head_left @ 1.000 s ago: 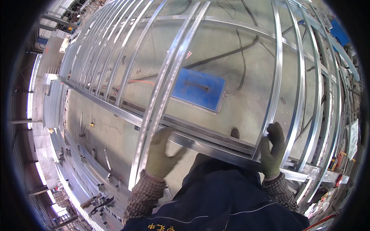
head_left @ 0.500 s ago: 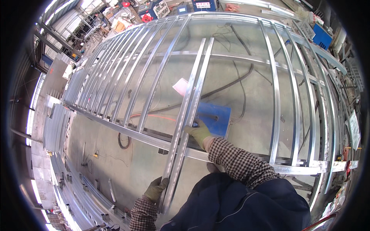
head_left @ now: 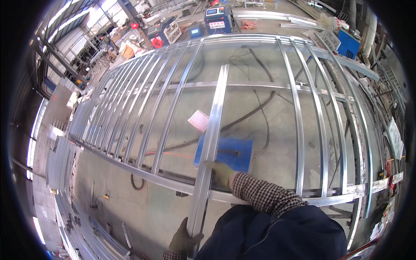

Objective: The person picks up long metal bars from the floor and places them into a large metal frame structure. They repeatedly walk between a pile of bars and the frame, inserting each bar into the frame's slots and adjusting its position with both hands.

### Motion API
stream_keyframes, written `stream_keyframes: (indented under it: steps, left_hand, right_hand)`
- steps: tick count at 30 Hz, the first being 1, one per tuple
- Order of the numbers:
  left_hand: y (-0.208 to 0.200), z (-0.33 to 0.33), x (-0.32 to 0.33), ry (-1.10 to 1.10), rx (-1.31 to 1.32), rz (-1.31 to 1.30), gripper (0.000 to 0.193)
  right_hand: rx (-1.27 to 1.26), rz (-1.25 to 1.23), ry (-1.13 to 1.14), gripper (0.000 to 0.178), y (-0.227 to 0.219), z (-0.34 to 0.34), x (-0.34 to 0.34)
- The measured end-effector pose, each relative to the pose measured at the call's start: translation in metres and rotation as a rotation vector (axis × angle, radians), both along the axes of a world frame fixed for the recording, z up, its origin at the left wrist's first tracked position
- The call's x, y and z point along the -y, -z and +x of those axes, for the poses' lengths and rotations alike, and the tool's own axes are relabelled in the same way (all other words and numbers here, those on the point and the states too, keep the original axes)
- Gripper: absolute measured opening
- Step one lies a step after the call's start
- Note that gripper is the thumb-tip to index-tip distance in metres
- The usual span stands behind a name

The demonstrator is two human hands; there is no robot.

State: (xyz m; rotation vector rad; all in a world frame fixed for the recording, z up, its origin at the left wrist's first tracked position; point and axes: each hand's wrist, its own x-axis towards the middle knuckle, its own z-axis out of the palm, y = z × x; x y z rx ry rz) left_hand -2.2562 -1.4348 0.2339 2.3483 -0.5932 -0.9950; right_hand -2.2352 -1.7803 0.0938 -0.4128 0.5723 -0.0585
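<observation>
Two long shiny metal channels point(head_left: 212, 130) lie side by side, running away from me across the metal frame. My right hand point(head_left: 223, 173), in a pale work glove, grips them from the right, just beyond the near rail point(head_left: 229, 197); part of its fingers is behind the metal. Around their near end my gloved left hand point(head_left: 185, 237) is closed, low in the picture. Beneath the channels, on the floor inside the frame, are a blue flat panel point(head_left: 238, 151) and a pinkish-white sheet point(head_left: 199, 120).
Several parallel metal bars point(head_left: 173, 108) span the frame on the left, with more bars point(head_left: 297, 117) on the right. Dark cable point(head_left: 251, 116) curves over the floor. Metal profiles point(head_left: 91, 221) are stacked at lower left. A dark blue machine point(head_left: 218, 22) stands beyond the far rail.
The two channels, apart before, now lie close against each other and appear turned. My left hand has moved lower and slightly right with them. The view has tilted up a little.
</observation>
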Motion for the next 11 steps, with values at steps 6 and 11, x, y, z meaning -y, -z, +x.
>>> stream_keyframes:
  steps: [6,11]
  left_hand:
    - [-0.023,-0.019,0.033,0.078,0.075,0.122,0.108]
    - [-0.04,-0.011,0.095,0.034,0.112,0.253,0.114]
  right_hand:
    - [-0.168,-0.144,0.157,0.054,-0.003,0.013,-0.005]
    - [-0.099,-0.228,0.162,0.055,-0.015,0.015,0.048]
